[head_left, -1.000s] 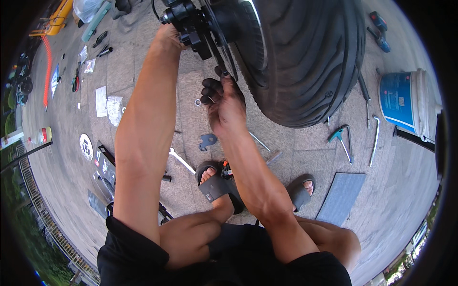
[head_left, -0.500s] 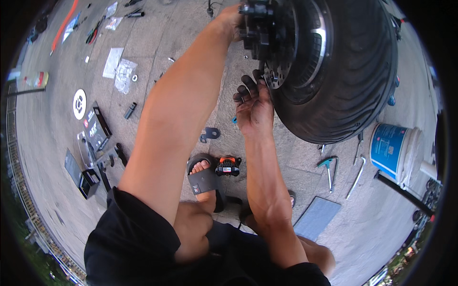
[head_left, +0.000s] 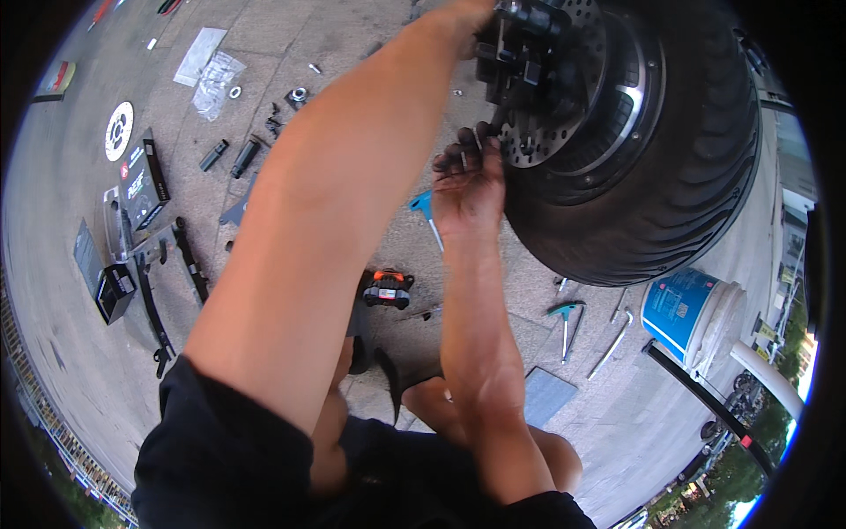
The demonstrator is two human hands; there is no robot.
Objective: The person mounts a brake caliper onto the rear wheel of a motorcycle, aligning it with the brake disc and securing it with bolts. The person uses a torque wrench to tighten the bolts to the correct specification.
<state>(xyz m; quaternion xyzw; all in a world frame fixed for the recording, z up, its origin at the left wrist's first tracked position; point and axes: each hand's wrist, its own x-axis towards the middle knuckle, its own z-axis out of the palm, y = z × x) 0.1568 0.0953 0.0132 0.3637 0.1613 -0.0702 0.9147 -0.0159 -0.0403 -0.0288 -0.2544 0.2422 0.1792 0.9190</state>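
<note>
A large black tyre (head_left: 705, 150) on a silver-and-black wheel hub (head_left: 630, 110) fills the upper right. On its near side is a perforated brake disc (head_left: 564, 141), with a black brake caliper assembly (head_left: 520, 53) beside it. My left hand (head_left: 467, 18) reaches up to the far left side of the caliper; its fingers are hidden there. Just below the caliper, my right hand (head_left: 469, 181) has its palm turned up and its blackened fingers curled in near the disc's edge. Whatever those fingers hold is too dark to make out. A teal-handled tool (head_left: 421, 204) lies on the ground partly behind that hand.
An orange-and-black device (head_left: 388, 289) sits near my feet. To the right are a T-handled hex key (head_left: 565, 317), a bent metal wrench (head_left: 612, 346) and a blue-and-white bucket (head_left: 683, 309). Leftward lie a spare brake disc (head_left: 119, 131), a black box (head_left: 145, 181) and plastic bags (head_left: 216, 84).
The whole view has shifted, so the wheel sits farther right and more of the teal-handled tool shows. My right fingers are curled more tightly beside the disc. My left hand stays up at the caliper.
</note>
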